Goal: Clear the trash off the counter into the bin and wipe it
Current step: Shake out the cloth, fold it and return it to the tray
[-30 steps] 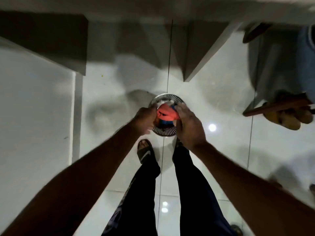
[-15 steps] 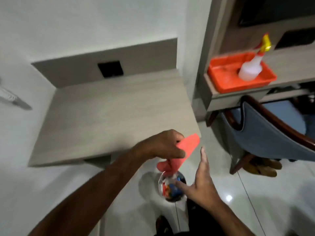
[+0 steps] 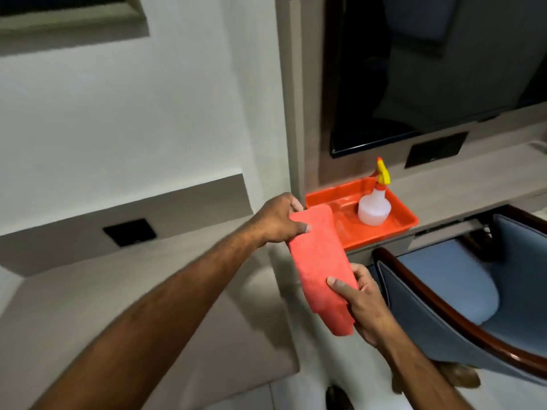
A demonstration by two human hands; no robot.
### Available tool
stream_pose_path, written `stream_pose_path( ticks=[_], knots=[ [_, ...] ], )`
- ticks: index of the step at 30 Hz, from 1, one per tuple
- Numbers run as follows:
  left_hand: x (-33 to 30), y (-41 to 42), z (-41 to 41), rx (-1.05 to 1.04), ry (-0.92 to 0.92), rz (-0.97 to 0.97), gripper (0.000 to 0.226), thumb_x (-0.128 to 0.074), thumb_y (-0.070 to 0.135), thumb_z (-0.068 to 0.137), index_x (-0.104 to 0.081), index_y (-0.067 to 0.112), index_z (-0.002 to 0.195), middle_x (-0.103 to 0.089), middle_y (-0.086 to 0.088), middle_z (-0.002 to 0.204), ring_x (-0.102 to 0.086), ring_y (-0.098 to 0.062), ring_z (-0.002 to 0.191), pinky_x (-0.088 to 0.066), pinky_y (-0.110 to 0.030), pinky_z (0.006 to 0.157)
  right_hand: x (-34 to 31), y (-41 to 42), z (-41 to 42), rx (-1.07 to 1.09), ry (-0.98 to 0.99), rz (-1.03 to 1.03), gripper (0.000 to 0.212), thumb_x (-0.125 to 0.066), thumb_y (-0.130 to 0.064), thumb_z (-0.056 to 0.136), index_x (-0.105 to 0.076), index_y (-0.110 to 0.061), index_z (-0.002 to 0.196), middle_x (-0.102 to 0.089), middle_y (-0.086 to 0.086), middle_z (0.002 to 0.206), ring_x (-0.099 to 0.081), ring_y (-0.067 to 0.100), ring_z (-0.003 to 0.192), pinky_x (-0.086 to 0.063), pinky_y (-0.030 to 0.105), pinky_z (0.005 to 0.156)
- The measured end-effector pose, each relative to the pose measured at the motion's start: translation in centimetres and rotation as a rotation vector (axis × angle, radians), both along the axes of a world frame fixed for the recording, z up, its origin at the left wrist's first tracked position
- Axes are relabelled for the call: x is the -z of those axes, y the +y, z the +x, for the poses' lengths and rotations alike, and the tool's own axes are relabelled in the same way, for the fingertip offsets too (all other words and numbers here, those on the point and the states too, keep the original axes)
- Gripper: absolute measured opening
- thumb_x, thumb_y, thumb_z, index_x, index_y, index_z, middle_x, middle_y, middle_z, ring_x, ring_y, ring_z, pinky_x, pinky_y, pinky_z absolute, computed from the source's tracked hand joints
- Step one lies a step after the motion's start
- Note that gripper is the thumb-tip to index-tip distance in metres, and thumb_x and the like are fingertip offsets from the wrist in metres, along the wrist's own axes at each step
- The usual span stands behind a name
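Note:
Both of my hands hold a folded orange-red cloth stretched in the air over the right end of the pale wooden counter. My left hand grips the cloth's upper end, thumb on top. My right hand grips its lower end, near the counter's right edge. The bin is out of view; only a dark shape shows on the floor below.
An orange tray sits on a shelf to the right, holding a clear spray bottle with a yellow nozzle. A blue padded chair with a dark wooden frame stands at the right. A black screen hangs above.
My head has lifted from the floor bin to the counter and shelf. The cloth rose from above the bin, and my right hand, open before, has taken its lower end.

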State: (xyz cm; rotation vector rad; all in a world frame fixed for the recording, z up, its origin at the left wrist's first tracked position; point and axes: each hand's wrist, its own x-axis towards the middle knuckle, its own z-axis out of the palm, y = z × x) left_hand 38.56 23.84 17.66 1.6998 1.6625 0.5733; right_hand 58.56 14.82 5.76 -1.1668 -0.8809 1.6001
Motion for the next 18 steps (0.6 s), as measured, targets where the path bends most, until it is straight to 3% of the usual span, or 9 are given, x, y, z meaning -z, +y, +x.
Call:
stream_pose_path(
  ticks=[4,7,10,13,16,18],
  knots=[
    [5.5,8.7,3.2,-0.081,0.101,0.115,0.026,-0.075,0.021,0.073,-0.055,0.021,0.089,-0.065,0.001,0.086,-0.062,-0.021,0.077,-0.045,-0.025,0.068,2.2,9.0,2.7,0.16,-0.236,0.036,0.05,-0.08,-0.003,0.077,-0.043,-0.022,0.104,-0.057,0.001,0.089,-0.059,0.014,0.073,-0.053,0.031,0.058],
    [8.8,14.5,4.7,-0.108,0.104,0.133,0.016,-0.067,0.01,0.075,-0.068,0.015,0.09,-0.074,-0.007,0.094,-0.068,-0.026,0.089,-0.05,-0.024,0.08,4.1,15.8,4.4,0.152,-0.422,0.128,0.036,-0.077,0.0,0.077,-0.051,-0.021,0.09,-0.06,0.001,0.091,-0.057,0.021,0.083,-0.051,0.041,0.074],
    [11.5,19.1,5.6,-0.139,0.135,0.171,0.023,-0.065,0.005,0.081,-0.077,0.007,0.1,-0.077,-0.01,0.107,-0.07,-0.024,0.104,-0.036,-0.007,0.083,6.3,21.3,4.6,0.091,-0.603,0.102,0.015,-0.075,-0.011,0.079,-0.064,-0.018,0.085,-0.068,-0.006,0.088,-0.064,0.021,0.087,-0.051,0.04,0.083],
    [13.9,22.0,6.2,-0.076,0.205,0.071,0.036,-0.066,0.011,0.084,-0.069,0.004,0.119,-0.071,-0.012,0.122,-0.067,-0.025,0.111,-0.043,-0.017,0.092,8.2,25.3,3.9,-0.023,-0.792,0.043,0.02,-0.075,-0.019,0.079,-0.071,-0.016,0.099,-0.072,0.0,0.101,-0.066,0.021,0.094,-0.044,0.024,0.081],
    [15.7,22.2,7.1,0.049,0.325,-0.01,0.04,-0.065,0.011,0.084,-0.064,0.001,0.123,-0.064,-0.015,0.127,-0.061,-0.03,0.118,-0.047,-0.026,0.093,9.4,27.0,2.7,-0.209,-0.98,0.045,0.023,-0.07,-0.02,0.083,-0.073,-0.006,0.101,-0.074,0.012,0.105,-0.068,0.029,0.097,-0.047,0.026,0.077],
    [15.8,21.0,7.6,0.092,0.372,0.031,0.048,-0.064,0.014,0.087,-0.056,0.001,0.133,-0.054,-0.017,0.139,-0.05,-0.03,0.131,-0.041,-0.033,0.108,9.7,27.2,2.3,-0.312,-1.083,0.051,0.021,-0.065,-0.021,0.085,-0.074,-0.003,0.089,-0.076,0.015,0.093,-0.071,0.03,0.088,-0.048,0.029,0.068]
  ],
)
